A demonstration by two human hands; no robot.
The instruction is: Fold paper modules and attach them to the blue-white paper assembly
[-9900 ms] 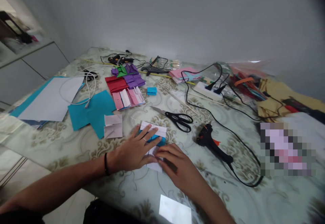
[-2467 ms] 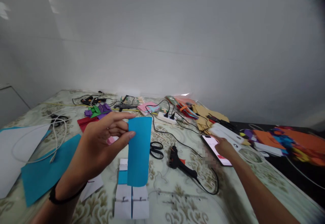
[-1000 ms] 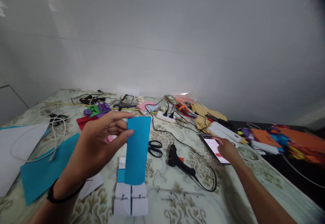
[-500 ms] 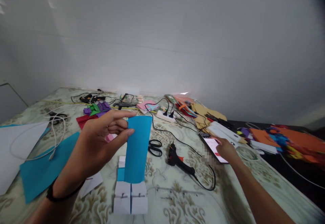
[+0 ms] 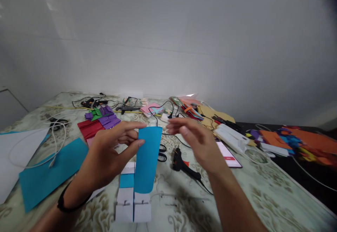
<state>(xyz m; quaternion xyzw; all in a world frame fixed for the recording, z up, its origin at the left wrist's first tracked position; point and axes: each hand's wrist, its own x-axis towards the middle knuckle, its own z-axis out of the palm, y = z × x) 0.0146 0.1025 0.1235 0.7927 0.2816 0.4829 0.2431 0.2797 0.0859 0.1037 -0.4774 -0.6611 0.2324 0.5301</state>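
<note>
A blue paper strip [image 5: 149,160] hangs upright from my left hand [image 5: 110,151], pinched at its upper left edge between thumb and fingers. My right hand [image 5: 197,139] is raised to the right of the strip, its fingers apart and holding nothing. Below and partly behind the strip lies a folded white and blue paper piece [image 5: 133,205] on the table. Black scissors [image 5: 162,153] are partly hidden behind the strip. A black glue gun [image 5: 185,167] lies under and left of my right forearm.
The phone [image 5: 229,154] lies right of my right hand. Blue sheets [image 5: 52,168], white paper [image 5: 18,158] and a white cable are at the left. Folded red papers [image 5: 91,130] and purple papers [image 5: 109,120] sit further back. A power strip [image 5: 165,118] and cables lie behind my hands.
My right hand has left the phone and moved left towards the blue strip. My left hand and the strip have shifted slightly right and down.
</note>
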